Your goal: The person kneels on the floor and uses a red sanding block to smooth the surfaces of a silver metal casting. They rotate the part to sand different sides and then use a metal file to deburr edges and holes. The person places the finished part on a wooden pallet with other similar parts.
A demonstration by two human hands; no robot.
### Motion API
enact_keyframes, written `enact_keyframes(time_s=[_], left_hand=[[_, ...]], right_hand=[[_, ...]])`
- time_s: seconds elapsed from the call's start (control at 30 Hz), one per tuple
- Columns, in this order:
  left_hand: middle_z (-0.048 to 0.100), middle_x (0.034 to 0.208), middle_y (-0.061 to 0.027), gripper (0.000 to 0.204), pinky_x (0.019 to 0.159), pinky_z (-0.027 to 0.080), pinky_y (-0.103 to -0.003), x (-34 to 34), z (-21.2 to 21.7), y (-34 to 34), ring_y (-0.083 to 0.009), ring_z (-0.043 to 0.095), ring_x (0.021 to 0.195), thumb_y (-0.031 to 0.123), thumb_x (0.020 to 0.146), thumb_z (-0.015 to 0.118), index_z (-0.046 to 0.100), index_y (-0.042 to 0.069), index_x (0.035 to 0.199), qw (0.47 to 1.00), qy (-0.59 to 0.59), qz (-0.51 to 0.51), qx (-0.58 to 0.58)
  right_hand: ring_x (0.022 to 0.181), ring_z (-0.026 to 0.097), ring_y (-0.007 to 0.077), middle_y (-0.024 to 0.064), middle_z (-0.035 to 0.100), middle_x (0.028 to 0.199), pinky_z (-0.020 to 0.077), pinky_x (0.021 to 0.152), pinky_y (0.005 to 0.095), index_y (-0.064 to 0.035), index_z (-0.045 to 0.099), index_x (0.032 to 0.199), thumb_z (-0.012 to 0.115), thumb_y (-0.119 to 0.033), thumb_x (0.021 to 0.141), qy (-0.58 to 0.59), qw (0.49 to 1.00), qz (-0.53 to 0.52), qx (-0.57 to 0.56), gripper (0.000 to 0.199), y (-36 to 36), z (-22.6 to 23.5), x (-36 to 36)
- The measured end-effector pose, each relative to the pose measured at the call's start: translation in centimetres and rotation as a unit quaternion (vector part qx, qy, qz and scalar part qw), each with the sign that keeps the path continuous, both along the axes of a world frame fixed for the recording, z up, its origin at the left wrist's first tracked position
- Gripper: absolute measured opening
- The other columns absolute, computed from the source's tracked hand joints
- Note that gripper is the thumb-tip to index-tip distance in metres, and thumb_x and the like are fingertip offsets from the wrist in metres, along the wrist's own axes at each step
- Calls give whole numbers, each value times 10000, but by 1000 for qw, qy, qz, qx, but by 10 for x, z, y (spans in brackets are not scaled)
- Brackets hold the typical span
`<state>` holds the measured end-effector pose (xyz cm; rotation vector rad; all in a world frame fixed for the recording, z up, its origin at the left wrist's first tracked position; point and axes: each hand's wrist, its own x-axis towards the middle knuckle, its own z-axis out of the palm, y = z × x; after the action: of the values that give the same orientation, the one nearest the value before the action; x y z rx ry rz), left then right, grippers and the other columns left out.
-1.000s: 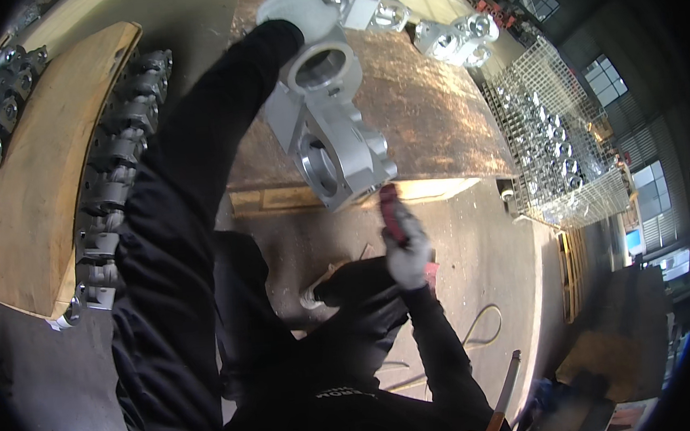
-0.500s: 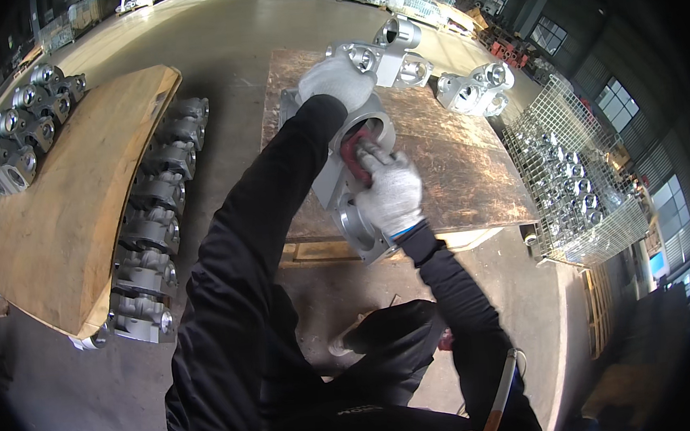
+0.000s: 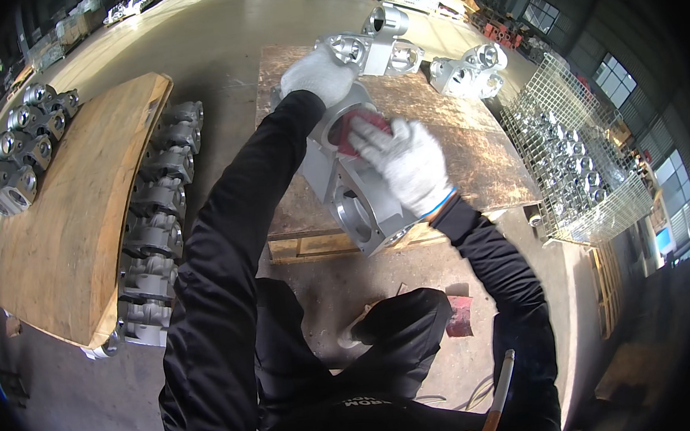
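A silver-grey metal casting [image 3: 367,183] with large round bores stands tilted at the near edge of a worn wooden table [image 3: 470,161]. My left hand [image 3: 318,76], in a white-grey glove, is closed over the far end of the casting; its fingertips are partly hidden. My right hand [image 3: 412,161], gloved too, presses a dark red abrasive pad [image 3: 348,134] at the rim of the upper bore. Its fingers lie over the pad, and the thumb side is hard to see. The lower bore faces me, with nothing in it.
More castings stand at the table's far side [image 3: 387,46] and far right [image 3: 471,72]. To the left, a wooden board [image 3: 78,220] lies between rows of castings [image 3: 151,223]. A wire mesh cage [image 3: 593,172] with shiny parts stands right. A red sheet [image 3: 460,316] lies on the floor.
My right hand with the red pad has shifted from deep in the bore to its right rim, its fingers straighter. My left hand keeps its hold on the casting.
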<state>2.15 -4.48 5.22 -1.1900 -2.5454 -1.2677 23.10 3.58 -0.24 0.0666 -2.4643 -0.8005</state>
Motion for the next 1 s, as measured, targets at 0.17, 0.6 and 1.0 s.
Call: enact_keyframes(time_s=[0.17, 0.6, 1.0], left_hand=[[716, 1274, -263, 640, 1072, 508, -458, -2, -2, 0, -408, 674, 1235, 500, 911, 655, 665, 22, 1337, 1000, 19, 24, 0], [740, 1228, -240, 715, 1041, 516, -441, -28, -17, 14, -385, 698, 1191, 594, 873, 675, 687, 15, 1291, 999, 43, 26, -8], [757, 1001, -155, 367, 883, 546, -344, -37, -10, -12, -232, 715, 916, 317, 931, 730, 734, -11, 1095, 990, 10, -120, 73]], right_hand=[[1216, 606, 229, 3, 594, 1559, 486, 1001, 373, -198, 686, 1387, 602, -227, 854, -91, 994, 6, -57, 540, 58, -10, 0], [1078, 690, 173, 122, 757, 1210, 527, 1010, 318, 8, 631, 1437, 748, -65, 802, -111, 688, -62, -715, 650, 157, -84, 58], [1134, 722, 228, 178, 713, 1336, 574, 978, 328, -51, 667, 1406, 724, 28, 818, 96, 694, 54, -712, 597, 31, -171, 155]])
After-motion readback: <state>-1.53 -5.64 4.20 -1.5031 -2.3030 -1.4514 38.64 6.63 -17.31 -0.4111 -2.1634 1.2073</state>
